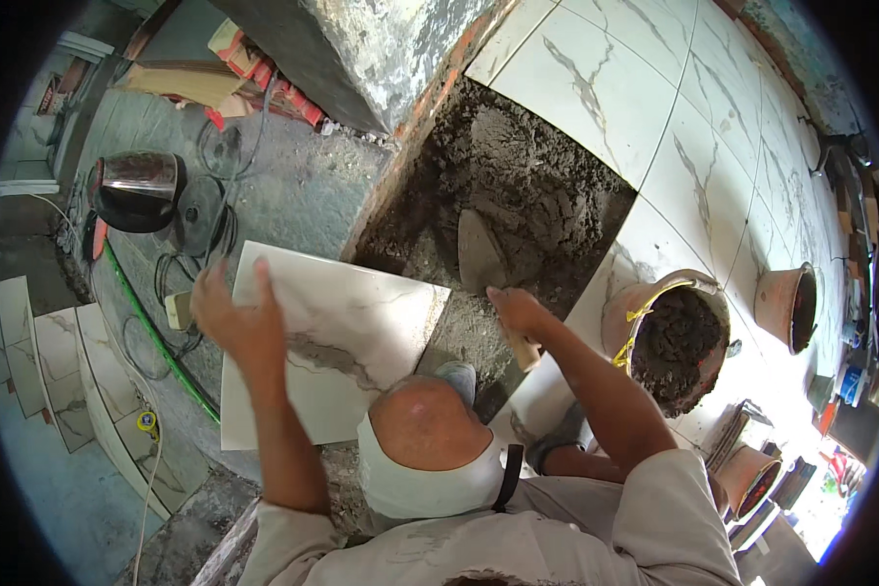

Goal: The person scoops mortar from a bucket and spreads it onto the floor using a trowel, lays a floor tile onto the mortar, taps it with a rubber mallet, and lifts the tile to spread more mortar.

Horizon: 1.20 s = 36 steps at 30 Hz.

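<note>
My right hand [521,317] is closed round the wooden handle of a trowel [480,252], whose pointed metal blade rests on dark wet mortar [518,156] in the untiled patch of floor. My left hand [239,317] is over the left edge of a large white tile with grey marbling [361,317]. The thumb is apart from the fingers, which are slightly blurred; I cannot tell whether they touch the tile. This loose tile lies left of the patch, next to its near edge.
A mortar-filled bucket [679,342] with yellow cord stands right of the patch; another bucket [786,308] stands beyond. Laid marbled tiles [708,186] border the patch, and a rough pillar [361,59] rises behind. A green cable [156,327] and yellow tape measure [146,422] are left.
</note>
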### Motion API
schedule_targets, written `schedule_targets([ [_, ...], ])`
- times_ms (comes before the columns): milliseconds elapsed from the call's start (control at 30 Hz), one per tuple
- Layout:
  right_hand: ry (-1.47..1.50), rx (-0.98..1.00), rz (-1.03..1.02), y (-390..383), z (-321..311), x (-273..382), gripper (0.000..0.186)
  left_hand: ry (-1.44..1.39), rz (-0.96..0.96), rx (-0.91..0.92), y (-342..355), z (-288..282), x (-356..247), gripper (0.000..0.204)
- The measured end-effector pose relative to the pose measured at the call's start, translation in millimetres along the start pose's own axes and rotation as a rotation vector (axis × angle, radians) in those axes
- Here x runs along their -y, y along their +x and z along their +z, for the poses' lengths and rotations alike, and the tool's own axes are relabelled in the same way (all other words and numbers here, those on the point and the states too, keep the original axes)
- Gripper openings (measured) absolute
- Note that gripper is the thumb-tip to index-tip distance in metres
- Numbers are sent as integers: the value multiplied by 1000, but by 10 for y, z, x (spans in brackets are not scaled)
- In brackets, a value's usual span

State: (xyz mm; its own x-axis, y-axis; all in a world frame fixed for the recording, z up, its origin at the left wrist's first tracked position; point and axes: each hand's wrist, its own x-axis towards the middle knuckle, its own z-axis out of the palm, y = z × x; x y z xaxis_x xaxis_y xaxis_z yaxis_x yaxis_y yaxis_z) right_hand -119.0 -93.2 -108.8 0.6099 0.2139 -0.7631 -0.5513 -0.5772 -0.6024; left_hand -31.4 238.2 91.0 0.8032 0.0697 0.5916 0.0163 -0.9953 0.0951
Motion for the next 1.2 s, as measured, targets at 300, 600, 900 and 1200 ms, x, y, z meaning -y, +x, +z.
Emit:
schedule_targets([
  [300,-667,-60,-359,389,351,294,31,124,-359,397,-315,-68,605,53],
  [600,99,-108,75,136,442,104,42,-96,-332,258,-570,-822,1304,40],
  [900,-341,-478,-30,-131,-14,-308,53,-13,-116,369,-673,-930,1404,31],
  [1200,684,-441,160,560,79,132,55,96,-74,441,-637,-602,1412,43],
])
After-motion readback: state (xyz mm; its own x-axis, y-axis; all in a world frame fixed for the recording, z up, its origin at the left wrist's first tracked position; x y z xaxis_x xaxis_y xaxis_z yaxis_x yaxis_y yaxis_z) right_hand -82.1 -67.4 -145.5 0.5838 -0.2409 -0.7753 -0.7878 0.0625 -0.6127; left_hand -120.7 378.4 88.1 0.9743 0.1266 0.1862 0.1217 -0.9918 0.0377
